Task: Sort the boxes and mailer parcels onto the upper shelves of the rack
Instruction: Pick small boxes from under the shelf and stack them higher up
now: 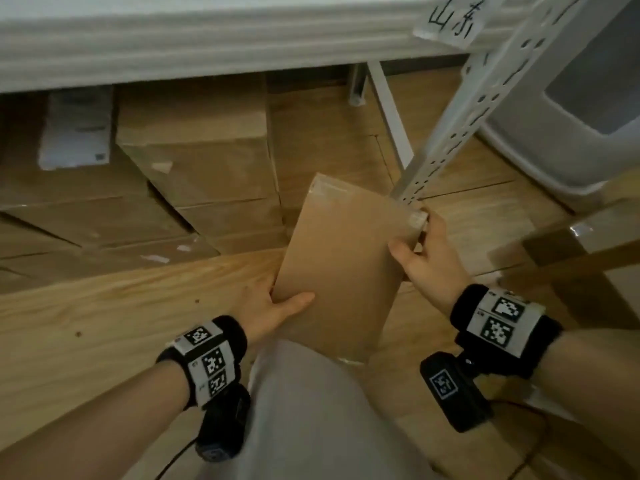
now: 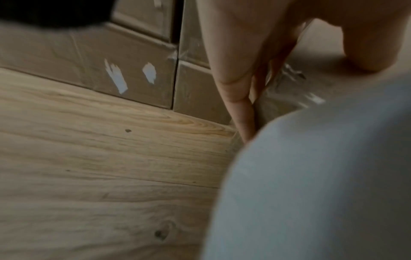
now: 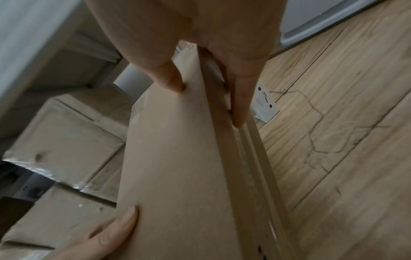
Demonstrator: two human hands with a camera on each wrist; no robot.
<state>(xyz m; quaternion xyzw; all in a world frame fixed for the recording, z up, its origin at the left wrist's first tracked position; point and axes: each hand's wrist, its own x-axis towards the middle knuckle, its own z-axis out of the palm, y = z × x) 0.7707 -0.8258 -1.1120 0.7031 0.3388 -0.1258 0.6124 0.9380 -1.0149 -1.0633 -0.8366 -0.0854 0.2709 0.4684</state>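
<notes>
A flat brown cardboard box is held above the wooden floor, just in front of the rack's white upright post. My left hand grips its left edge, thumb on top and fingers underneath. My right hand grips the right edge near the far corner, thumb on top. In the right wrist view the thumb and fingers pinch the box along its side. In the left wrist view my fingers run down the box edge, blurred.
Several large cardboard boxes fill the floor level under the white shelf. A paper label is on the shelf edge. A grey plastic bin stands right of the post. Another box lies at right. My grey trouser leg is below.
</notes>
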